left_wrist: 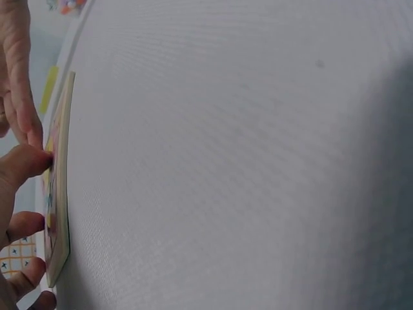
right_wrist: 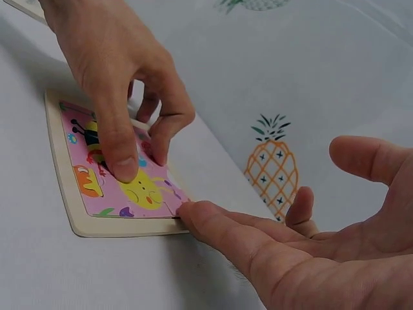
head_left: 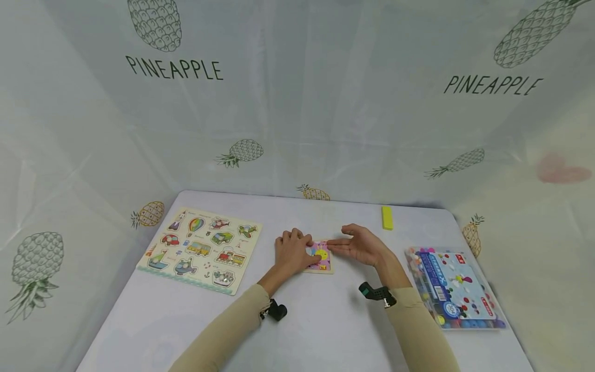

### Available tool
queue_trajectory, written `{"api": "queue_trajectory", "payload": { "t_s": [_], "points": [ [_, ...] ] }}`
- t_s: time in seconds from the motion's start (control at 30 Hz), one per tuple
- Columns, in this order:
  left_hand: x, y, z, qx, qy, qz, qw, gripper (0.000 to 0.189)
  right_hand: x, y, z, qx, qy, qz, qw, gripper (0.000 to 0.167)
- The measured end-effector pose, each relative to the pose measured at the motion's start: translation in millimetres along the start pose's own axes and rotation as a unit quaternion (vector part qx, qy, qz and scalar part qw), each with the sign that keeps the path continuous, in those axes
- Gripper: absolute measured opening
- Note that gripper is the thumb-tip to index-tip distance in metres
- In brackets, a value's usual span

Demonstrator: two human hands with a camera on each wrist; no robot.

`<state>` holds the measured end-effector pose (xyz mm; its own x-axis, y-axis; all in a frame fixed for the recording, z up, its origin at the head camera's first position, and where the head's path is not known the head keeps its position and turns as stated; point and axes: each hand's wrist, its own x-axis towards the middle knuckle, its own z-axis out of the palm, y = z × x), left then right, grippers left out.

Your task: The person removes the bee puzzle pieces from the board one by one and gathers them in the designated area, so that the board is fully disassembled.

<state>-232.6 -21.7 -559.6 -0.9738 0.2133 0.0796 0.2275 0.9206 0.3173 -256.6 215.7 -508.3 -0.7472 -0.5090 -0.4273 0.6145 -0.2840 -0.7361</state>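
A small jigsaw puzzle in a pale wooden frame (right_wrist: 62, 158) lies on the white table. Its pink picture shows a yellow cartoon figure (right_wrist: 144, 194) and a striped bee (right_wrist: 93, 137). My left hand (head_left: 292, 253) reaches over the puzzle from the left. Its thumb presses on the yellow figure, and its bent fingers come down on the picture toward the far side. At the opposite end, my right hand (head_left: 360, 247) has straight fingers, with fingertips right at the frame's edge and the thumb held apart. Part of the picture is hidden under the left hand.
Left on the table lies a vehicle puzzle board (head_left: 209, 249). A clear case of colored beads (head_left: 457, 289) with a printed label sits at the right. Toward the back is a yellow block (head_left: 387, 218). Pineapple-print cloth (head_left: 297, 113) hangs behind the table.
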Motion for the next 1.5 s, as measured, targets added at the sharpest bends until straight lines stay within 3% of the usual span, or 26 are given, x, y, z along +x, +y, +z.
{"api": "queue_trajectory", "payload": {
  "t_s": [0.23, 0.5, 0.77, 0.93, 1.0, 1.07, 1.1, 1.2, 1.27, 1.3, 1.37, 1.5],
  "points": [
    [-1.5, 1.7, -1.9, 0.002, -0.001, -0.002, 1.0, 0.045, 3.1, 0.2, 3.4, 0.003, -0.016, 0.009, 0.9998, 0.058],
    [-2.5, 1.9, -2.5, 0.006, 0.005, -0.002, 1.0, 0.046, 2.4, -1.4, -1.6, -0.015, 0.016, 0.0, 0.9997, 0.038],
    [-3.0, 1.5, -3.1, -0.002, 0.005, -0.002, 1.0, 0.047, 4.4, -3.4, -1.3, -0.06, 0.021, 0.007, 0.9979, 0.059],
    [-2.5, 1.4, -0.9, 0.0, 0.002, -0.002, 1.0, 0.046, 5.9, -2.0, 0.1, -0.085, 0.04, 0.007, 0.9955, 0.061],
    [-2.4, 1.2, -0.4, 0.0, 0.004, 0.0, 1.0, 0.046, 5.9, -0.5, 0.7, -0.119, 0.058, 0.001, 0.9912, 0.06],
    [-2.2, 0.8, 0.8, 0.001, 0.005, 0.001, 1.0, 0.046, 6.6, 2.0, 1.5, -0.192, 0.079, -0.015, 0.9781, 0.055],
    [-2.1, 0.5, 1.3, 0.002, 0.005, 0.001, 1.0, 0.046, 7.2, 3.5, 2.2, -0.24, 0.091, -0.027, 0.9661, 0.052],
    [-1.9, -0.3, 2.5, 0.007, 0.007, 0.002, 1.0, 0.047, 11.4, 9.0, 3.7, -0.389, 0.126, -0.06, 0.9106, 0.04],
    [-1.7, -0.8, 3.0, 0.009, 0.008, 0.002, 0.9999, 0.047, 14.5, 12.8, 4.7, -0.457, 0.147, -0.073, 0.8742, 0.035],
    [-1.7, -0.9, 2.9, 0.009, 0.009, 0.002, 0.9999, 0.047, 15.5, 14.6, 5.6, -0.477, 0.153, -0.076, 0.8619, 0.035],
    [-1.6, -0.9, 3.0, 0.008, 0.008, 0.002, 0.9999, 0.047, 17.3, 17.2, 6.6, -0.506, 0.162, -0.081, 0.8432, 0.034],
    [-1.3, -1.0, 3.2, 0.009, 0.008, 0.001, 0.9999, 0.047, 18.5, 20.8, 9.5, -0.542, 0.159, -0.094, 0.82, 0.031]
  ]
}}
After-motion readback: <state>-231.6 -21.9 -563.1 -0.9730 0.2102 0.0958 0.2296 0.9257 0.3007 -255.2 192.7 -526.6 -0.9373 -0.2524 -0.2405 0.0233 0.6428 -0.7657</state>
